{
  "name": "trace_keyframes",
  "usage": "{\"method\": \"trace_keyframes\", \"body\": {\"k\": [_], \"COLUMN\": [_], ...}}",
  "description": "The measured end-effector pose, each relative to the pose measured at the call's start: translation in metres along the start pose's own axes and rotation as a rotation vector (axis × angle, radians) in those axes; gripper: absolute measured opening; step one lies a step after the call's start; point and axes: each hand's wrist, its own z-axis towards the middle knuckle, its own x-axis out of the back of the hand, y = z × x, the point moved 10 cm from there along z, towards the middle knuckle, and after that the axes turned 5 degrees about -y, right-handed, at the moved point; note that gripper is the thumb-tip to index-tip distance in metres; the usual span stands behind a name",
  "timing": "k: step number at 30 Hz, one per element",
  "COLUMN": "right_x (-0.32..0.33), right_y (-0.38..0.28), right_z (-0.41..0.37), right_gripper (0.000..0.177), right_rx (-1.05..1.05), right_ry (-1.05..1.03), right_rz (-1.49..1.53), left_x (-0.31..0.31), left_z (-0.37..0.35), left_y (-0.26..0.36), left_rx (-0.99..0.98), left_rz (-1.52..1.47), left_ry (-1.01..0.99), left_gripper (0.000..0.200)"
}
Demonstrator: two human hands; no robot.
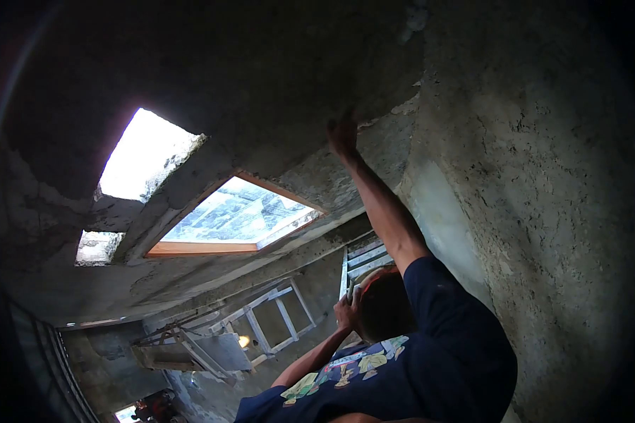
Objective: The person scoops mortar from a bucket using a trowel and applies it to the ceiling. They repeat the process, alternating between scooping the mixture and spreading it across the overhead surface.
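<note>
My right arm stretches far out, and my right hand (342,134) is at the dark, rough plaster surface (275,77). Its fingers are dark and blurred, so whether they hold anything or touch the plaster cannot be made out. Closer to my chest, my left hand (348,310) grips the rim of a dark round container (384,307) with a reddish edge. What is inside the container is hidden in shadow. A navy shirt (444,359) with a coloured print covers my body.
A wood-framed window (236,211) and two bright openings (148,158) (99,247) break the plaster. Pale ladder-like frames (282,317) and a grey panel (226,350) stand beyond my left arm. A rough wall (543,176) rises at the right.
</note>
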Motion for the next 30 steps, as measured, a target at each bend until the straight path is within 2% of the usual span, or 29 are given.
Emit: {"method": "trace_keyframes", "body": {"k": [1, 3, 6, 8, 11, 13, 16, 18, 22, 24, 28, 30], "right_x": [0.001, -0.006, 0.006, 0.020, 0.047, 0.071, 0.075, 0.065, 0.064, 0.065, 0.067, 0.077], "right_y": [0.004, 0.017, 0.042, 0.061, 0.031, -0.020, -0.036, -0.011, 0.031, 0.066, 0.089, 0.078], "right_z": [-0.012, -0.045, -0.085, -0.094, -0.052, -0.012, 0.047, 0.074, 0.061, 0.041, 0.012, 0.003], "right_gripper": [0.054, 0.058, 0.059, 0.060, 0.056, 0.051, 0.046, 0.048, 0.051, 0.055, 0.062, 0.054], "right_rx": [-0.002, -0.025, -0.021, -0.172, -0.104, 0.174, 0.256, 0.215, 0.111, -0.141, -0.186, -0.191], "right_ry": [0.001, -0.155, -0.165, -0.185, -0.134, -0.031, 0.014, 0.025, 0.023, -0.058, -0.048, 0.011], "right_rz": [-0.002, 0.003, -0.159, 0.007, -0.017, -0.033, -0.105, -0.245, -0.188, -0.175, -0.206, -0.139], "left_x": [0.000, 0.000, 0.002, -0.003, -0.003, -0.001, 0.000, -0.004, 0.006, 0.003, 0.001, 0.001], "left_z": [-0.001, -0.003, -0.004, -0.001, -0.002, -0.008, -0.006, -0.003, -0.008, -0.005, -0.006, -0.006], "left_y": [0.001, 0.005, 0.011, -0.002, -0.003, -0.001, 0.002, -0.006, 0.014, 0.005, 0.003, 0.002], "left_rx": [0.001, -0.007, -0.035, -0.046, -0.038, -0.020, -0.015, 0.019, -0.074, -0.065, -0.044, -0.015], "left_rz": [-0.004, -0.008, 0.012, 0.002, -0.008, -0.006, -0.051, -0.007, -0.046, -0.032, -0.056, -0.050], "left_ry": [-0.004, -0.018, 0.009, 0.016, 0.014, 0.003, 0.005, -0.024, 0.064, 0.058, 0.038, 0.021], "left_gripper": [0.052, 0.051, 0.050, 0.051, 0.051, 0.052, 0.052, 0.050, 0.051, 0.052, 0.052, 0.050]}}
